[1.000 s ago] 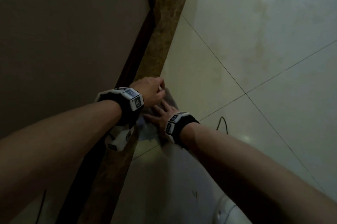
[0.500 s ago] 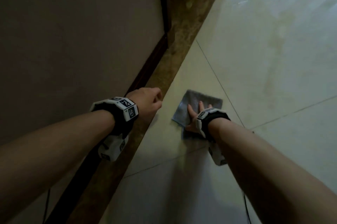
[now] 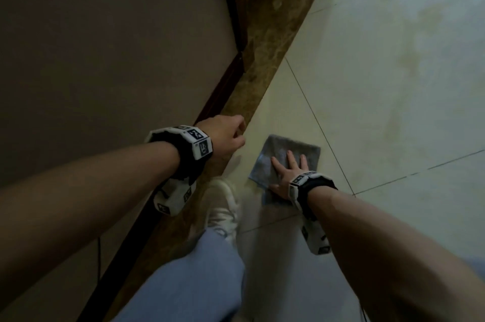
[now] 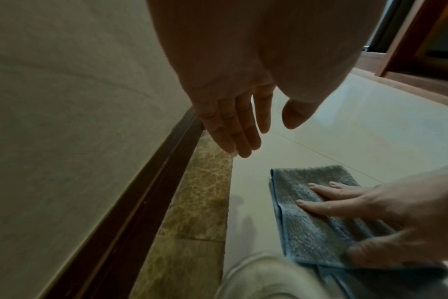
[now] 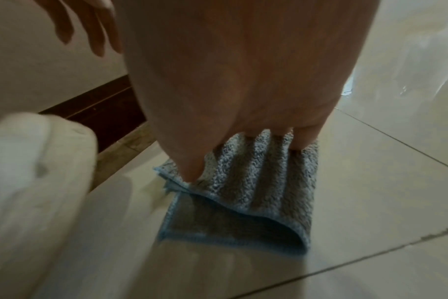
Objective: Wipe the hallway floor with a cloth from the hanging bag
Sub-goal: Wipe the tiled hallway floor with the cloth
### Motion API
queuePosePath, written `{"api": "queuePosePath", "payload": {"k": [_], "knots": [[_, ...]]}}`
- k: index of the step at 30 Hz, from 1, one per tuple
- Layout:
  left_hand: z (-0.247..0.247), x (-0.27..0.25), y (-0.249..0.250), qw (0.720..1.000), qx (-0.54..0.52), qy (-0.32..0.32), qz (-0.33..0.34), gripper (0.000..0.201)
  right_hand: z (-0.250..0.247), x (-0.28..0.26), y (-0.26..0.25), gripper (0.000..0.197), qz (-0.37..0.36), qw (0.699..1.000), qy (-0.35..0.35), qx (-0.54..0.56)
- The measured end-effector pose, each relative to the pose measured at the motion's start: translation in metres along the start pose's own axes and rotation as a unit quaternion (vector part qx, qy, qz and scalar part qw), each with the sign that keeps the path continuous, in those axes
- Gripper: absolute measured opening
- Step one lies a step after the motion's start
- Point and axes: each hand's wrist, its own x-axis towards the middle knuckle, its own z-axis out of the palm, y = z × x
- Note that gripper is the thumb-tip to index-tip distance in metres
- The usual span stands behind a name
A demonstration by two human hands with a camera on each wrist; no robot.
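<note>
A folded grey-blue cloth (image 3: 278, 156) (image 4: 317, 218) (image 5: 256, 182) lies on the pale glossy floor tiles (image 3: 367, 91) near the wall. My right hand (image 3: 287, 172) (image 4: 351, 204) (image 5: 230, 101) presses flat on it, fingers straight and spread. My left hand (image 3: 228, 135) (image 4: 246, 121) hovers above the brown marble border strip (image 3: 265, 41) (image 4: 200, 198), fingers relaxed and holding nothing. The hanging bag is not in view.
A beige wall (image 3: 105, 46) with a dark wooden skirting board (image 3: 217, 96) runs along the left. My white shoe (image 3: 223, 206) (image 4: 263, 279) (image 5: 26, 182) and blue trouser leg (image 3: 183, 282) are just behind the cloth. A door frame (image 4: 422, 40) stands ahead.
My right hand slid the cloth away from the wall border onto the tile and now presses it there. My left hand let go and lifted off. My foot and knee came into view.
</note>
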Motion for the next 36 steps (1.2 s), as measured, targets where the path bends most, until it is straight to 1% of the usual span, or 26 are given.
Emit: {"api": "queuePosePath", "payload": {"k": [2, 5, 8, 10, 15, 19, 21, 23, 26, 28, 32, 36], "knots": [[0.003, 0.008, 0.006, 1.0, 0.004, -0.009, 0.011, 0.034, 0.004, -0.001, 0.003, 0.084, -0.008, 1.0, 0.017, -0.008], [0.004, 0.031, 0.017, 0.999, 0.014, -0.006, 0.034, 0.032, 0.012, 0.001, 0.002, 0.08, -0.011, 0.998, 0.053, -0.017], [0.007, 0.049, 0.029, 0.998, 0.024, -0.031, 0.057, 0.032, 0.019, -0.003, 0.001, 0.071, -0.003, 0.998, 0.069, -0.006], [0.002, 0.059, 0.036, 0.994, 0.052, -0.047, 0.082, 0.032, 0.02, -0.001, 0.003, 0.069, -0.005, 0.997, 0.076, 0.0], [-0.019, 0.083, 0.06, 0.983, 0.126, -0.034, 0.131, 0.033, 0.024, -0.003, 0.009, 0.069, 0.009, 0.996, 0.078, 0.04], [-0.019, 0.115, 0.092, 0.966, 0.19, -0.026, 0.17, 0.034, 0.038, -0.017, 0.038, 0.071, 0.034, 0.992, 0.104, 0.06], [-0.005, 0.133, 0.116, 0.962, 0.196, -0.02, 0.187, 0.036, 0.044, -0.025, 0.059, 0.071, 0.057, 0.988, 0.118, 0.077], [0.016, 0.143, 0.145, 0.962, 0.177, -0.019, 0.208, 0.037, 0.049, -0.033, 0.081, 0.072, 0.09, 0.982, 0.123, 0.11], [0.055, 0.142, 0.188, 0.952, 0.156, -0.036, 0.261, 0.038, 0.058, -0.048, 0.116, 0.072, 0.151, 0.968, 0.111, 0.166], [0.073, 0.139, 0.209, 0.941, 0.166, -0.048, 0.29, 0.037, 0.062, -0.056, 0.137, 0.071, 0.183, 0.956, 0.108, 0.204], [0.095, 0.14, 0.23, 0.928, 0.177, -0.055, 0.323, 0.033, 0.075, -0.068, 0.172, 0.071, 0.242, 0.93, 0.111, 0.255], [0.095, 0.15, 0.231, 0.924, 0.179, -0.042, 0.336, 0.033, 0.076, -0.072, 0.19, 0.073, 0.277, 0.906, 0.113, 0.3]]}}
